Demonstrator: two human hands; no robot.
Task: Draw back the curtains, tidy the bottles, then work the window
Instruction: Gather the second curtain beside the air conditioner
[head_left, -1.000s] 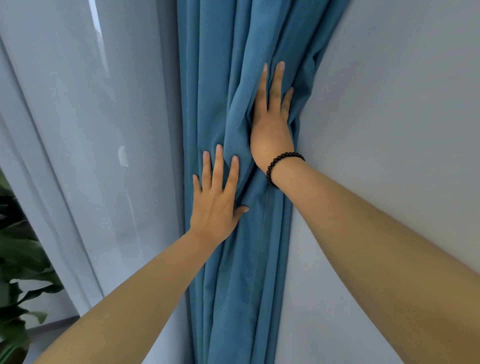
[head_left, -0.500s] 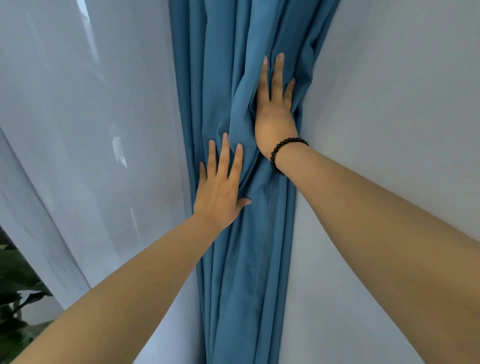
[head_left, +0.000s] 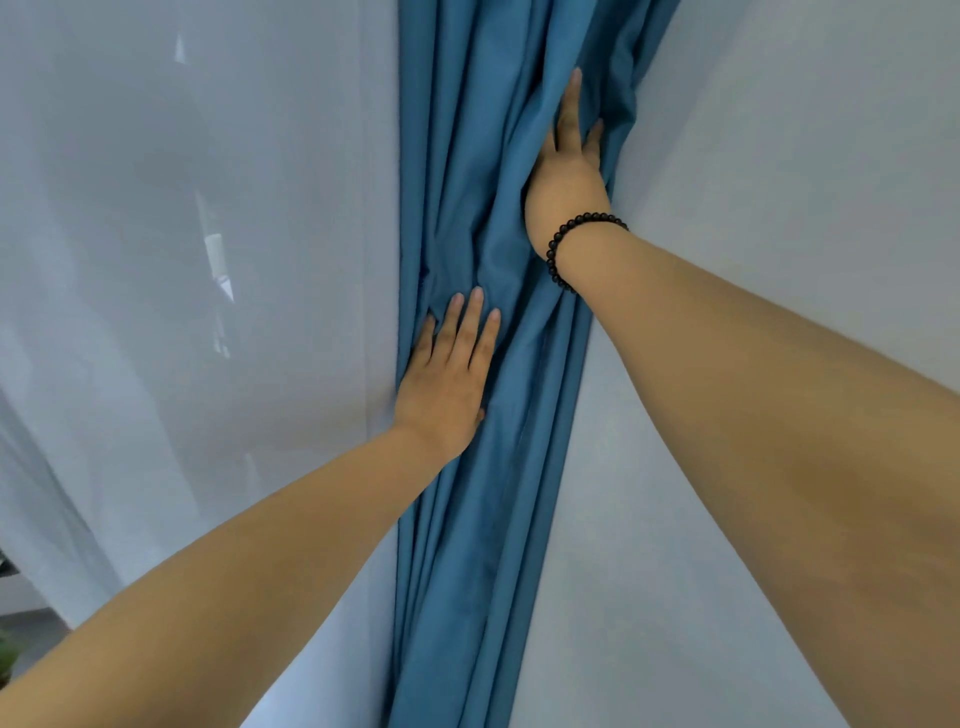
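A blue curtain (head_left: 467, 156) hangs bunched in narrow folds against the grey wall (head_left: 779, 130). My left hand (head_left: 447, 384) lies flat on the folds at mid height, fingers straight and pointing up. My right hand (head_left: 566, 182), with a black bead bracelet (head_left: 558, 244) on the wrist, presses the folds higher up next to the wall. Its fingers are stretched out and a fold covers some of them. Neither hand grips the fabric. No bottles or window handle are in view.
A white sheer curtain (head_left: 182, 260) covers the window to the left of the blue one. A bit of green plant (head_left: 6, 660) shows at the lower left edge. The wall closes off the right side.
The view has swung right, so most of the plant has left the frame. A fold now covers more of my right hand's fingers; my left hand sits lower on the folds.
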